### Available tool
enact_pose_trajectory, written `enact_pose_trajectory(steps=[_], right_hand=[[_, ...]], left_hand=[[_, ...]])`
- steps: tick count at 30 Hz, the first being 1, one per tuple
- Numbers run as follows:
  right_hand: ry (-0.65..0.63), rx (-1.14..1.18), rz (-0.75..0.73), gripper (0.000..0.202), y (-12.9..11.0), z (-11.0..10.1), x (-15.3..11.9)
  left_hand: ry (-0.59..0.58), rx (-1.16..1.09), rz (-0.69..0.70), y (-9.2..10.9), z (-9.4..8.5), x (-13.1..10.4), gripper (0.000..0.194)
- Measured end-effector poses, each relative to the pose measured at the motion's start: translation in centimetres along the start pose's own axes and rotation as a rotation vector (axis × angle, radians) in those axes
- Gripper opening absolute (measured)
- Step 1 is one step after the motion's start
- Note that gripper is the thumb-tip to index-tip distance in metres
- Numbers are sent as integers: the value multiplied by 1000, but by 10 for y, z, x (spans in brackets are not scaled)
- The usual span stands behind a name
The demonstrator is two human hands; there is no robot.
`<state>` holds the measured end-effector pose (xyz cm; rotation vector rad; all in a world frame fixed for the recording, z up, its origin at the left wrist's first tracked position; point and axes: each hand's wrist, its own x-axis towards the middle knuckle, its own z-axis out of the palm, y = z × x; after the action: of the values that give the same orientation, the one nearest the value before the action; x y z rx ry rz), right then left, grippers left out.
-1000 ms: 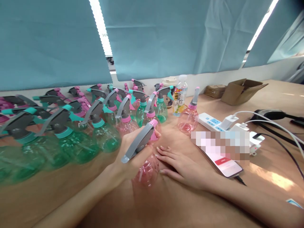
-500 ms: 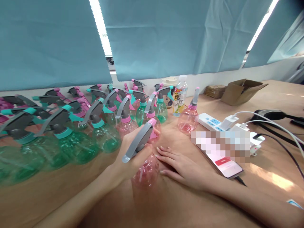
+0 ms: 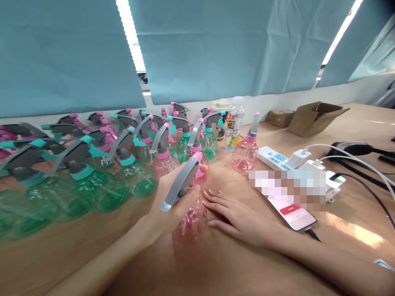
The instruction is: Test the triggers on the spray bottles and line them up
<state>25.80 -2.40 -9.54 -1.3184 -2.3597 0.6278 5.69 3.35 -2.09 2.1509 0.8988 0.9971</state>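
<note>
A round, clear pink spray bottle (image 3: pixel 193 222) with a grey-and-pink trigger head stands on the table in front of me. My left hand (image 3: pixel 171 201) is wrapped round its neck, just below the head, and hides the collar. Flat on the table to the right of that bottle lies my right hand (image 3: pixel 226 211), fingers stretched out and holding nothing. Its fingertips come close to the bottle's side; whether they touch it I cannot tell. Another pink spray bottle (image 3: pixel 245 156) stands by itself beyond my right hand.
Many green and pink spray bottles (image 3: pixel 101 189) crowd the left and back. A drink bottle (image 3: pixel 233 127) and a lidded cup (image 3: pixel 219 117) stand behind. On the right are a phone (image 3: pixel 298 218), a power strip (image 3: pixel 271 158) with cables, an open cardboard box (image 3: pixel 308 121) and a dark headset (image 3: pixel 352 152).
The held spray bottle's head has shifted very slightly, its lever end moving a little to the right. My right hand has stayed in place.
</note>
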Motion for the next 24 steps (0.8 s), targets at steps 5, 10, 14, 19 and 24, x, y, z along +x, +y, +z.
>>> enact_pose_trajectory(steps=[5,10,14,19,24], right_hand=[[-12,-14,1,56,0,0,0],[8,-2,1,56,0,1,0],[-5,4,10,57,-1,-1,0],[-18,-9,14,58,0,0,-1],[-13,-16,15,58,0,1,-1]], left_hand=[[-25,-27,1,2,-1,1,15],[-16,-14,22,3,0,2,23],[19,22,29,1,0,1,17],[87,16,0,4,3,-3,5],[64,5,53,8,1,0,13]])
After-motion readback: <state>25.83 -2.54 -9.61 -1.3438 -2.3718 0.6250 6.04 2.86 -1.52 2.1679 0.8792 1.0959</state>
